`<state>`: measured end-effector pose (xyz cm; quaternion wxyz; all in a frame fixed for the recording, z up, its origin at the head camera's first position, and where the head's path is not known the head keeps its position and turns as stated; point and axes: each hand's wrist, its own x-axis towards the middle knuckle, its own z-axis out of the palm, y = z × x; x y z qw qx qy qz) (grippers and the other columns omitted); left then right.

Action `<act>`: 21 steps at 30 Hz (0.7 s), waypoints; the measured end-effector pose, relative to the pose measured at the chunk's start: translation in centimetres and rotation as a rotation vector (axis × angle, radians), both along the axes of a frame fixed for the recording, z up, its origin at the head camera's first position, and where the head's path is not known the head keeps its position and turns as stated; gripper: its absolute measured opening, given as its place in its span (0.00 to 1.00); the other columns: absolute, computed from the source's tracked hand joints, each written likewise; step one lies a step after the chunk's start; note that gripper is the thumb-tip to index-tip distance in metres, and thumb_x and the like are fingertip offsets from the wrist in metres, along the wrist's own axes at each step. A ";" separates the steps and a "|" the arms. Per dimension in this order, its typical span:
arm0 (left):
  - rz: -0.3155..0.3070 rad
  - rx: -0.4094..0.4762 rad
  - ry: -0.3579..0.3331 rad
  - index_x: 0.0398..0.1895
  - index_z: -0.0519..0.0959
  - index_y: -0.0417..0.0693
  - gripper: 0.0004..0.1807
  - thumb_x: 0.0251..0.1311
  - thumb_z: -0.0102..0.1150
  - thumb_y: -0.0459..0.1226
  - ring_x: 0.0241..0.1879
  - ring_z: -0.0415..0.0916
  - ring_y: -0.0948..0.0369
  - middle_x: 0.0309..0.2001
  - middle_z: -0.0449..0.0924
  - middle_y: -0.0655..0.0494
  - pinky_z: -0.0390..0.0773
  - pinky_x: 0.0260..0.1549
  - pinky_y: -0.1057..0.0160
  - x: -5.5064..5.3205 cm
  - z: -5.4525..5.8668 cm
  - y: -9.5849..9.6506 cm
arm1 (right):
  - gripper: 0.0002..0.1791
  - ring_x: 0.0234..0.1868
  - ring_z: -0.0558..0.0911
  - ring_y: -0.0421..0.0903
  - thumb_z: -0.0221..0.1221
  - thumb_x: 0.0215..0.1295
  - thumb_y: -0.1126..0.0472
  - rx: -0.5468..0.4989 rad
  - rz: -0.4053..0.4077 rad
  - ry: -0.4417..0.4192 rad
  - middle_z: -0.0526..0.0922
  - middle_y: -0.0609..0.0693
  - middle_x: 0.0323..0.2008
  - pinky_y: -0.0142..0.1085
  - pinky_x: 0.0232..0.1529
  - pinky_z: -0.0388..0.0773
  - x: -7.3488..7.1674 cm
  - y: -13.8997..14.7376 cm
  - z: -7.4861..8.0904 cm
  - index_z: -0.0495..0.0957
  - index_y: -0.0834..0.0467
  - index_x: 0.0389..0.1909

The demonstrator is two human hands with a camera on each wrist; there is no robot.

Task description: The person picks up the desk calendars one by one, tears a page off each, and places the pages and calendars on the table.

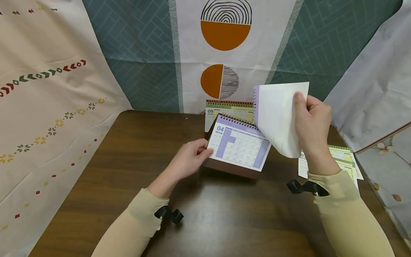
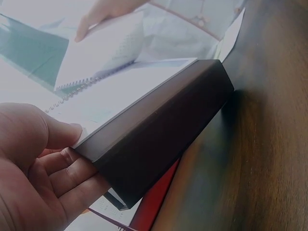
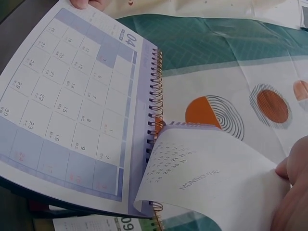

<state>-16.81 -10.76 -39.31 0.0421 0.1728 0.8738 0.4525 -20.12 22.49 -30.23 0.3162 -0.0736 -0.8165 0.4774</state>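
Observation:
A spiral-bound desk calendar (image 1: 244, 150) on a dark brown stand is tilted over the table, its purple 04 page facing up. My left hand (image 1: 189, 157) grips its left edge, thumb on the page and fingers under the stand (image 2: 159, 130). Up at the right, my right hand (image 1: 313, 123) pinches a white calendar page (image 1: 276, 114) by its far edge. This page bends, and its punched purple edge is off most of the metal rings (image 3: 156, 86). Its lower corner overlaps the end of the binding in the right wrist view.
Behind stands another desk calendar (image 1: 210, 116), green-topped and marked 09. Loose green and white calendar pages (image 1: 345, 157) lie at the right, partly hidden by my right wrist. Patterned cloths (image 1: 141, 53) hang round the brown wooden table (image 1: 135, 153).

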 end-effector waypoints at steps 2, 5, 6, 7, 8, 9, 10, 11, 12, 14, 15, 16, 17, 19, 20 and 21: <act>-0.002 0.002 0.005 0.41 0.82 0.47 0.05 0.80 0.66 0.37 0.24 0.65 0.60 0.27 0.77 0.57 0.61 0.26 0.60 0.0 0.0 0.0 | 0.29 0.27 0.80 0.41 0.59 0.82 0.39 -0.004 -0.004 0.000 0.84 0.31 0.26 0.27 0.23 0.74 0.0 0.1 0.0 0.93 0.62 0.48; -0.002 0.000 0.013 0.41 0.82 0.47 0.05 0.79 0.66 0.37 0.24 0.65 0.60 0.26 0.77 0.57 0.61 0.26 0.60 0.0 -0.1 -0.1 | 0.28 0.26 0.80 0.40 0.60 0.82 0.39 -0.020 -0.008 -0.005 0.84 0.32 0.26 0.27 0.23 0.74 -0.2 0.3 -0.1 0.93 0.62 0.47; -0.002 0.000 0.015 0.41 0.82 0.47 0.05 0.79 0.66 0.37 0.24 0.65 0.60 0.26 0.77 0.57 0.61 0.26 0.60 0.0 -0.1 -0.1 | 0.28 0.26 0.80 0.40 0.60 0.82 0.40 -0.029 -0.009 -0.008 0.84 0.32 0.25 0.27 0.22 0.75 -0.3 0.4 -0.2 0.93 0.62 0.46; -0.003 -0.001 0.016 0.41 0.82 0.47 0.05 0.79 0.66 0.37 0.24 0.65 0.60 0.26 0.76 0.58 0.61 0.26 0.60 0.0 -0.1 -0.1 | 0.27 0.26 0.80 0.40 0.60 0.82 0.40 -0.039 -0.009 -0.011 0.84 0.32 0.25 0.27 0.22 0.75 -0.4 0.6 -0.2 0.93 0.61 0.46; -0.003 -0.002 0.018 0.41 0.82 0.47 0.06 0.79 0.66 0.37 0.24 0.64 0.60 0.25 0.76 0.58 0.61 0.26 0.60 -0.1 -0.1 -0.1 | 0.26 0.25 0.80 0.39 0.60 0.82 0.41 -0.054 -0.009 -0.015 0.84 0.32 0.25 0.27 0.22 0.75 -0.5 0.7 -0.2 0.93 0.60 0.45; -0.001 -0.004 0.020 0.40 0.82 0.47 0.06 0.79 0.66 0.37 0.24 0.64 0.60 0.25 0.75 0.58 0.61 0.26 0.60 -0.1 -0.1 -0.1 | 0.25 0.25 0.80 0.39 0.60 0.82 0.41 -0.072 -0.009 -0.015 0.84 0.33 0.24 0.28 0.22 0.75 -0.6 1.0 -0.2 0.92 0.60 0.43; 0.000 -0.005 0.020 0.40 0.82 0.47 0.06 0.79 0.66 0.37 0.24 0.64 0.60 0.25 0.75 0.58 0.61 0.26 0.60 -0.1 -0.2 -0.1 | 0.25 0.25 0.79 0.39 0.60 0.82 0.42 -0.090 -0.011 -0.013 0.84 0.33 0.24 0.28 0.22 0.75 -0.7 1.2 -0.2 0.92 0.59 0.41; 0.001 -0.005 0.020 0.40 0.82 0.48 0.06 0.79 0.66 0.37 0.24 0.64 0.60 0.25 0.75 0.58 0.60 0.26 0.60 -0.1 -0.2 -0.1 | 0.23 0.25 0.79 0.39 0.60 0.82 0.42 -0.113 -0.013 -0.014 0.84 0.34 0.23 0.28 0.22 0.74 -0.8 1.5 -0.2 0.92 0.57 0.40; 0.002 -0.006 0.018 0.40 0.82 0.48 0.06 0.80 0.66 0.37 0.24 0.64 0.61 0.25 0.75 0.58 0.60 0.26 0.60 -0.1 -0.2 -0.1 | 0.23 0.24 0.78 0.39 0.60 0.82 0.43 -0.128 -0.019 -0.014 0.84 0.35 0.22 0.28 0.22 0.73 -0.9 1.8 -0.2 0.92 0.56 0.38; 0.005 -0.011 0.009 0.41 0.82 0.48 0.05 0.80 0.66 0.37 0.24 0.64 0.61 0.25 0.74 0.58 0.60 0.26 0.60 -0.1 -0.2 -0.1 | 0.22 0.23 0.76 0.40 0.61 0.82 0.44 -0.147 -0.037 -0.013 0.82 0.35 0.20 0.29 0.21 0.71 -1.1 2.4 -0.2 0.91 0.54 0.34; 0.005 -0.011 0.003 0.41 0.82 0.49 0.05 0.80 0.66 0.37 0.24 0.64 0.61 0.25 0.74 0.58 0.60 0.25 0.60 0.0 -0.2 -0.1 | 0.22 0.23 0.75 0.40 0.61 0.82 0.44 -0.152 -0.045 -0.017 0.82 0.36 0.19 0.29 0.21 0.70 -1.1 2.6 -0.2 0.90 0.53 0.32; 0.004 -0.011 -0.003 0.42 0.83 0.49 0.05 0.80 0.65 0.37 0.24 0.64 0.61 0.25 0.74 0.58 0.60 0.25 0.60 0.0 -0.2 -0.1 | 0.22 0.23 0.75 0.41 0.61 0.82 0.44 -0.154 -0.053 -0.023 0.81 0.36 0.19 0.30 0.21 0.69 -1.1 2.8 -0.3 0.90 0.52 0.31; 0.003 -0.011 -0.008 0.42 0.83 0.49 0.04 0.80 0.65 0.38 0.24 0.64 0.60 0.25 0.75 0.57 0.60 0.25 0.60 0.0 -0.2 0.0 | 0.22 0.23 0.74 0.41 0.61 0.82 0.44 -0.149 -0.062 -0.031 0.80 0.36 0.18 0.30 0.21 0.68 -1.2 2.9 -0.4 0.90 0.52 0.30; -0.001 -0.013 -0.015 0.43 0.83 0.50 0.04 0.80 0.65 0.38 0.24 0.64 0.60 0.25 0.75 0.57 0.60 0.25 0.60 0.0 -0.2 0.0 | 0.22 0.25 0.74 0.42 0.61 0.82 0.44 -0.142 -0.074 -0.043 0.79 0.36 0.17 0.30 0.21 0.68 -1.1 3.2 -0.4 0.90 0.52 0.30; -0.002 -0.013 -0.017 0.43 0.84 0.50 0.04 0.80 0.65 0.38 0.24 0.64 0.60 0.25 0.75 0.57 0.61 0.26 0.60 0.0 -0.2 0.0 | 0.23 0.26 0.73 0.42 0.60 0.82 0.44 -0.143 -0.078 -0.052 0.79 0.36 0.17 0.30 0.21 0.68 -1.1 3.3 -0.5 0.90 0.52 0.30; -0.003 -0.012 -0.016 0.44 0.84 0.49 0.04 0.80 0.65 0.38 0.24 0.64 0.60 0.25 0.76 0.57 0.61 0.26 0.60 0.0 -0.2 0.0 | 0.22 0.26 0.73 0.42 0.60 0.82 0.44 -0.143 -0.080 -0.059 0.79 0.35 0.17 0.30 0.21 0.67 -1.1 3.4 -0.5 0.90 0.52 0.30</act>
